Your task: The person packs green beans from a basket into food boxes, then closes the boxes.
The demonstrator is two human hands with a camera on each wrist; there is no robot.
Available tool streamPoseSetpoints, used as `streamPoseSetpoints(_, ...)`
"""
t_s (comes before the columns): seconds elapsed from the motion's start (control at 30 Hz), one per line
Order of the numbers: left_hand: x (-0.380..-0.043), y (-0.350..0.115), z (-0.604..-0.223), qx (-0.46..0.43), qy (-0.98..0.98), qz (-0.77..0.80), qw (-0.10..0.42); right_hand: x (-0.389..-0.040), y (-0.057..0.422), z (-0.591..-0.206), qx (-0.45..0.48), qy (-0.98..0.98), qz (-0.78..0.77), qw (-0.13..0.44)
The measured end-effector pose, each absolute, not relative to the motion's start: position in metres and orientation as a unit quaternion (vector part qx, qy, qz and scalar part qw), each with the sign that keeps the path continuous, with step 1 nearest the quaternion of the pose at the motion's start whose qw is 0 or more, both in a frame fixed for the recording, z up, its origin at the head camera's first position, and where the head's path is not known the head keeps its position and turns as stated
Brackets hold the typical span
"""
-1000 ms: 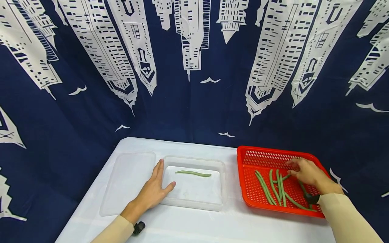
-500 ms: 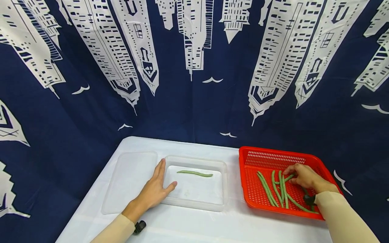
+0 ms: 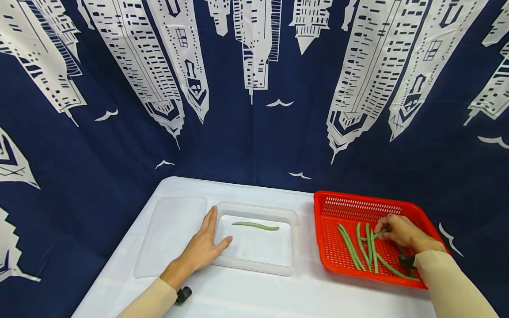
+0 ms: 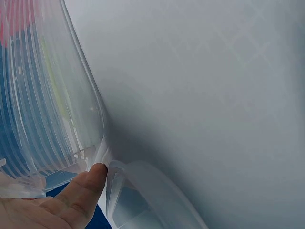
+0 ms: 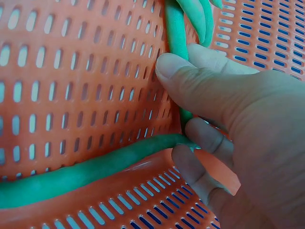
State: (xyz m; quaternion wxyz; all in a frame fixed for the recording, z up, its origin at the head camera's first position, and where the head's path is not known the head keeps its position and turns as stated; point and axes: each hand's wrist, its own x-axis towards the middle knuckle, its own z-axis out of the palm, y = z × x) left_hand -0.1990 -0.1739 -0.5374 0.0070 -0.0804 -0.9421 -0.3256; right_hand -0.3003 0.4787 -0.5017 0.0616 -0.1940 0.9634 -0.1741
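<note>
Perforated red plastic basket [image 3: 335,256], clear glossy plastic container [image 3: 254,265], smooth matt beans [image 3: 350,247], printed cloth backdrop [image 3: 238,132]

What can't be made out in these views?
- Head view: right hand covers where its fingers meet the green beans in the red basket.
- Left wrist view: only a thumb against the clear container; its contents are blurred.
- Right wrist view: the pinched bean runs off-frame.

Left hand [image 4: 43,207] low in corner, thumb tip touching ribbed wall of clear container [image 4: 57,114]; white surface beside.
</note>
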Motion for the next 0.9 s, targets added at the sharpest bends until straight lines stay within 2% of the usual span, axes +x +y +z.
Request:
streamPoseSetpoints(0.3,-0.199,-0.174,-0.535,-0.079,-0.943,-0.322,0.006,-0.299,0.476,-0.495,-0.192,0.964,-0.179,0.049)
streamPoseSetpoints(0.7,-0.198,-0.174,-0.534,-0.082,-0.943,-0.324,0.008,-0.3,0.473,-0.485,-0.239,0.962,-0.113,-0.065)
streamPoseSetpoints(0.9,-0.198,-0.174,-0.536,-0.085,-0.941,-0.326,0.016,-0.296,0.471,-0.474,-0.211,0.973,-0.069,-0.067)
